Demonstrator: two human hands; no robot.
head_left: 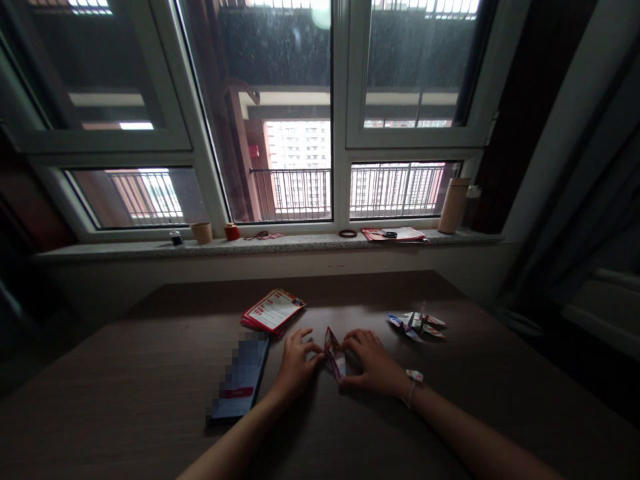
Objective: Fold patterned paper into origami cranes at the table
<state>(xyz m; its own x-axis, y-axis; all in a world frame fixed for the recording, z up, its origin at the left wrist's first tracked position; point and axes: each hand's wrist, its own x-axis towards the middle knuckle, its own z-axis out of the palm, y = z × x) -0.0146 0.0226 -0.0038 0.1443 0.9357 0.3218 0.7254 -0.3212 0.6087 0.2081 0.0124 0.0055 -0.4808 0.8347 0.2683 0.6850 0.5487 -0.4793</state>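
Note:
A piece of folded printed paper [334, 357] stands on the dark wooden table between my two hands, its pointed tip upward and its sides partly spread. My right hand [373, 363] grips its right side, thumb low at the near corner and fingers curled at the upper edge. From the left, my left hand [299, 360] meets the paper's edge with thumb and forefinger close together, its other fingers bent and raised. Whether the left fingertips pinch the paper or only touch it is hard to make out. Just left of that hand lies a dark tablet or phone [243, 380], its screen partly blurred.
A stack of red-edged printed sheets [275, 311] lies behind the phone. Several folded paper pieces [416, 325] sit at the right. Along the windowsill [300, 245] stand a tan bottle [454, 205], a paper cup [202, 233], a red jar [232, 231] and papers with scissors [393, 234].

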